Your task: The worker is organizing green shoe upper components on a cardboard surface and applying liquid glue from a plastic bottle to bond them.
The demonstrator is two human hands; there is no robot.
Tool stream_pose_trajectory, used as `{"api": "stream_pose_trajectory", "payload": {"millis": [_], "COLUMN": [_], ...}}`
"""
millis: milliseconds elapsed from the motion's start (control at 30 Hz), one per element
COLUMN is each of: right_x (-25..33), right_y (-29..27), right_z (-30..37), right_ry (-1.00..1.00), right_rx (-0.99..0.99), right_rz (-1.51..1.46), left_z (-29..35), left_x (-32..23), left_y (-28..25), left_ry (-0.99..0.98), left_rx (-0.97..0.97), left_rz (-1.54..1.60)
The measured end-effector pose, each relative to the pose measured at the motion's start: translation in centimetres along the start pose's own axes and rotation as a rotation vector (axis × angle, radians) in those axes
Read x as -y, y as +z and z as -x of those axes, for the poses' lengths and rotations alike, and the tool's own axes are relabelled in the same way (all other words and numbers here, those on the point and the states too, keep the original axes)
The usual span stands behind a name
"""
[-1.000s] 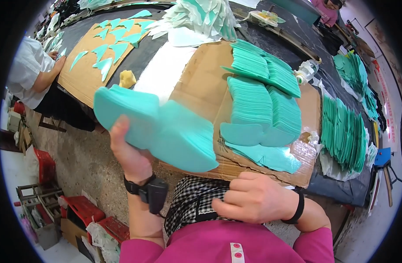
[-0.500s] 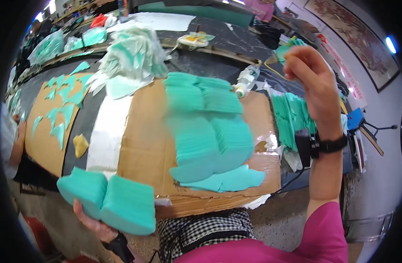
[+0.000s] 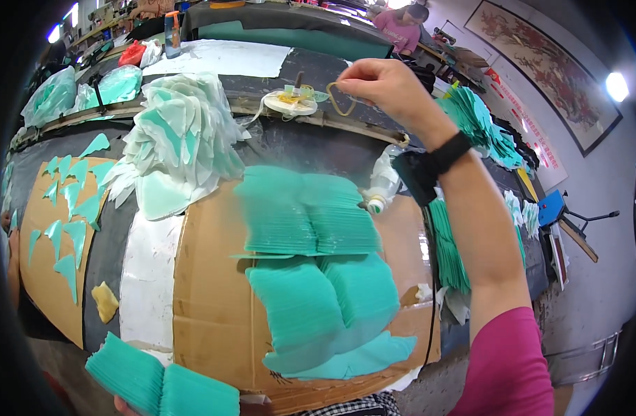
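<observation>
Right hand (image 3: 394,90) farther left, with yellow loop (image 3: 343,114)

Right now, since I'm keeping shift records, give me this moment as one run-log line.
left hand: holds green stack | right hand: raised, pinching yellowish loop | cardboard: other green piles on top

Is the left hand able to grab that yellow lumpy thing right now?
Probably not as it is: the left hand is busy holding a stack of green pieces. The yellow lump lies near, just past the stack, with nothing on top of it.
</observation>
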State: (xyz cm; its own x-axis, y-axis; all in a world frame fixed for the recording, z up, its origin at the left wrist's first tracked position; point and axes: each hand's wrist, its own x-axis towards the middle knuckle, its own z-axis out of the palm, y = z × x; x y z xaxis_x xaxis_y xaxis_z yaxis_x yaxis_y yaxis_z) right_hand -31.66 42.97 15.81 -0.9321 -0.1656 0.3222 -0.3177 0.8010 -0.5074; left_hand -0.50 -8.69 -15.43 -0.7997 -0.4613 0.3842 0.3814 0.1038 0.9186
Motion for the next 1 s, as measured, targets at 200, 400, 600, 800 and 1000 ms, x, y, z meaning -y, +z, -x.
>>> {"api": "stream_pose_trajectory", "payload": {"millis": [200, 400, 600, 800, 1000], "right_x": [-4.6, -9.3, -14.2, -12.5, 0.5], "right_y": [7.5, 11.2, 11.5, 4.0, -5.5], "right_z": [-6.7, -11.7, -11.7, -7.0, 5.7], "right_ry": [0.029, 0.142, 0.362, 0.208, 0.169], "right_rx": [-0.063, -0.277, -0.349, -0.189, -0.049], "right_rz": [-0.257, -0.324, -0.126, -0.063, -0.037], "left_z": [-2.2, -4.1, -5.4, -4.9, -4.4], "left_x": [2.2, 3.0, 2.5, 0.3, -2.6], "left_y": [3.1, 5.2, 7.2, 7.9, 7.8], "left_ry": [-0.103, -0.214, -0.344, -0.545, -0.709], "left_rx": [0.017, 0.039, 0.085, 0.158, 0.218], "left_rz": [0.132, 0.247, 0.385, 0.521, 0.671]}}
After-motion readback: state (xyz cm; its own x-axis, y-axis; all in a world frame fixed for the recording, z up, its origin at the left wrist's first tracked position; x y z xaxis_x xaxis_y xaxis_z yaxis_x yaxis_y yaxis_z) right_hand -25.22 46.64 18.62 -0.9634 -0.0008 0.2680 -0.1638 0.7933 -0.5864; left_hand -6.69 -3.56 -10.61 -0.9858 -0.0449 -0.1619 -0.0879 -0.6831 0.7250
